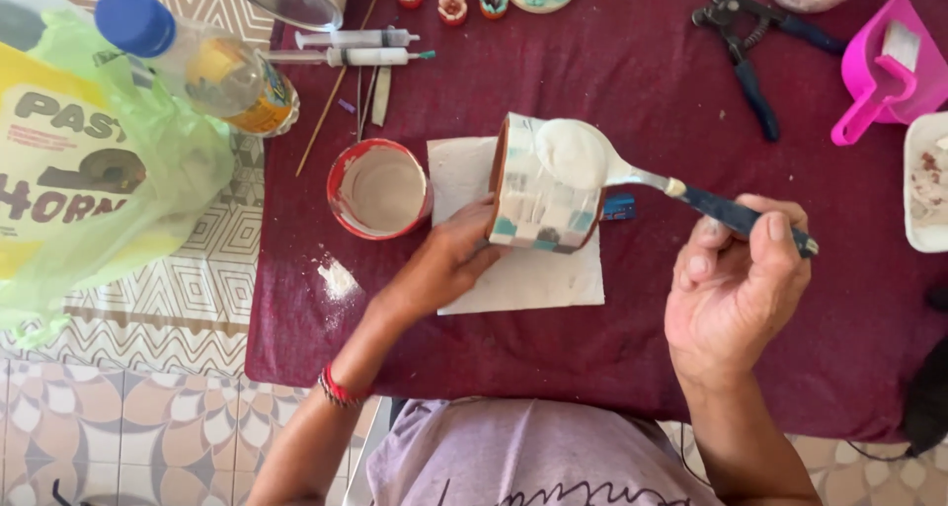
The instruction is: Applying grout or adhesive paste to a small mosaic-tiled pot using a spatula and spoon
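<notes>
My left hand [446, 261] grips a small pot [538, 192] covered in pale mosaic tiles, tipped on its side over a white paper sheet [523, 274]. My right hand [736, 284] holds a spoon [632, 170] by its dark blue handle. The spoon's bowl is heaped with white paste and rests against the upper side of the pot. A red-rimmed bowl [380, 188] smeared with the same white paste stands just left of the paper.
Dark red cloth [632, 348] covers the table. Two syringes [355, 48], thin sticks, a plastic bottle [202, 62] and a yellow-green bag [89, 170] lie at the left. Pliers [746, 47], a pink scoop [884, 67] and a white tray [928, 180] sit at the right. Spilled powder [338, 279] lies near the bowl.
</notes>
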